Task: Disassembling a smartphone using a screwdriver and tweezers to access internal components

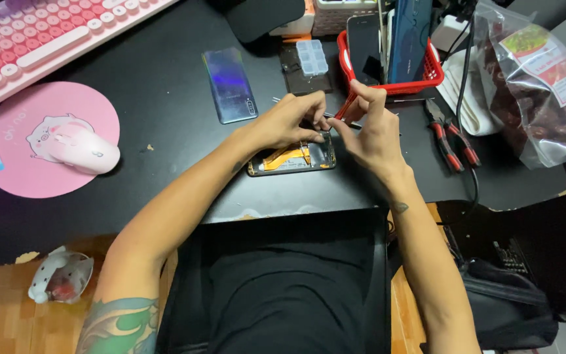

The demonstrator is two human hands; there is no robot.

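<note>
Both hands are meeting over an opened phone [291, 159] (its back is off, exposing an orange ribbon cable) that is lying flat near the front edge of the black desk [165, 98]. The left hand [289, 120] is pressing its curled fingers onto the phone's upper edge, while the right hand [369, 128] is pinching thumb to forefinger on something too small to identify. A red basket [388, 85] and red-handled pliers [452, 141] are lying just beyond, a detached blue back cover [229, 85] to the left.

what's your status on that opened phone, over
Left hand and right hand pinching together over the opened phone. What they pinch is too small to tell. Red basket close behind, pliers to the right.
</note>
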